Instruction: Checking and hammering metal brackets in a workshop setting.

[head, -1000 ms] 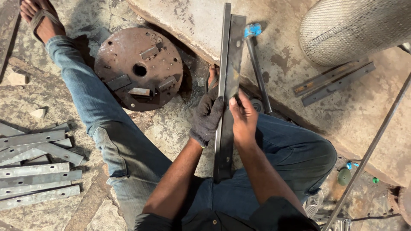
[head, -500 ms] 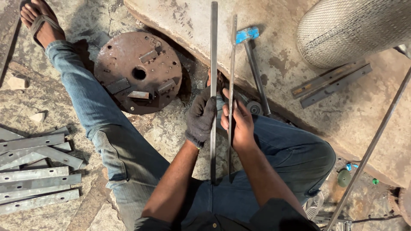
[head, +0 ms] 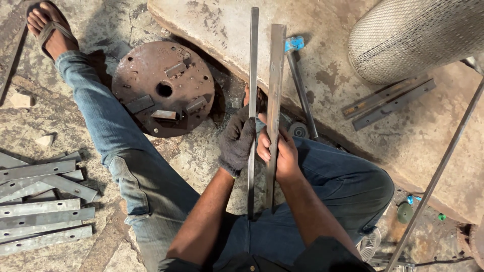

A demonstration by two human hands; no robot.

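Note:
I sit on the ground with two long flat steel bars held upright between my legs. My left hand (head: 237, 143), in a dark knit glove, grips the left bar (head: 253, 65), which shows its thin edge. My bare right hand (head: 278, 153) holds the right bar (head: 276, 75), which is turned to show its wider face. The two bars stand side by side, slightly apart, and their lower ends rest near my lap.
A rusty round steel plate (head: 162, 88) with a centre hole lies by my left leg. A hammer with a blue head (head: 298, 80) rests on the concrete slab (head: 212, 25). Flat bars are stacked at left (head: 43, 206), two more bars (head: 388, 100) at right, a mesh cylinder (head: 418, 38) beyond.
The two bars were together as one stack; my hands have pulled them apart, and the right bar has turned to show its face.

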